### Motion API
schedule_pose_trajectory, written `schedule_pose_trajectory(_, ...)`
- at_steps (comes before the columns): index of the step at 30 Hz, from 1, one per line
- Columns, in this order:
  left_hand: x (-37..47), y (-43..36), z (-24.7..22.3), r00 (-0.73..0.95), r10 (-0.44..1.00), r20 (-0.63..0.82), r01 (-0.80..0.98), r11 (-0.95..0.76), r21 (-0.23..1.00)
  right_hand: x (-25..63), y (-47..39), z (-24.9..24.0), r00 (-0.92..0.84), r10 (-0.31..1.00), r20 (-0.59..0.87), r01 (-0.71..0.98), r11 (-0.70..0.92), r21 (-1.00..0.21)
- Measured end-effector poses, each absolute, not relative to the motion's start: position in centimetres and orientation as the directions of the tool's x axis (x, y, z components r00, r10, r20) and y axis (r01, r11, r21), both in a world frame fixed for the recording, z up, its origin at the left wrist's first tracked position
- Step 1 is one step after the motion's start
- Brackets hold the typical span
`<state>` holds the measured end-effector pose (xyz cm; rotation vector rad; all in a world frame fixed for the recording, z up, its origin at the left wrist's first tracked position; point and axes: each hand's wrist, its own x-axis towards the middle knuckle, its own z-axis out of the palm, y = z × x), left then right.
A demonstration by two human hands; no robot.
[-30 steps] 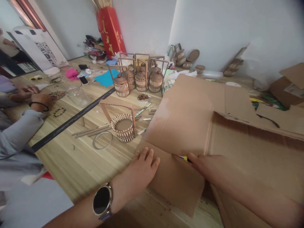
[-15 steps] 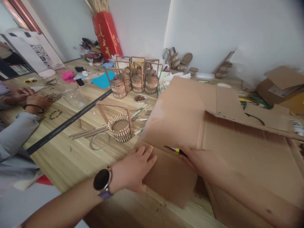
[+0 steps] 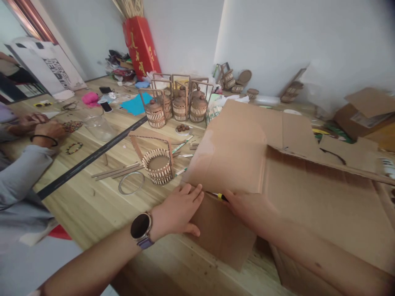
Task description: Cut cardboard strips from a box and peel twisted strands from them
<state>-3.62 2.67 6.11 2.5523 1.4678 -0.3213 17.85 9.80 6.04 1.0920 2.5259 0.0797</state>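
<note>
My left hand (image 3: 180, 209), with a watch (image 3: 141, 227) at the wrist, presses down on the left end of a brown cardboard flap (image 3: 225, 230). Its fingers are stretched out and the thumb stands apart. In my right hand (image 3: 242, 205) is a utility knife (image 3: 221, 197) with a yellow and black handle. The blade points left, close to my left fingertips, and lies along the line between the flap and the large cardboard sheet (image 3: 234, 144). My right fingers are partly hidden behind the hand.
A small open bamboo basket (image 3: 157, 166) and a metal ring (image 3: 131, 183) lie left of the cardboard. Several lidded baskets (image 3: 182, 107) stand behind. At the left, another person's hands (image 3: 46, 127) work near beads (image 3: 73, 126). A cardboard box (image 3: 364, 109) stands at the far right.
My right hand has moved left with the utility knife, bringing the blade nearer to my left fingers. My left hand has shifted slightly on the flap, its fingers closer together.
</note>
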Motion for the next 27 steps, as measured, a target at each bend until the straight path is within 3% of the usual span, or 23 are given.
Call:
schedule_pose_trajectory(13,-3.7,2.9,4.5,0.513,0.814,-0.273,0.854,-0.517,0.065,16.6,10.3,7.5,-0.634,0.665,-0.396,0.644,0.737,0.206)
schedule_pose_trajectory(19,-4.0,2.9,4.5,0.518,0.817,-0.253,0.855,-0.498,0.143,17.0,9.8,7.7,-0.630,0.660,-0.410,0.635,0.741,0.217)
schedule_pose_trajectory(27,-4.2,2.8,4.4,0.515,0.810,-0.281,0.856,-0.500,0.128,17.5,9.4,8.5,-0.607,0.662,-0.440,0.626,0.739,0.249)
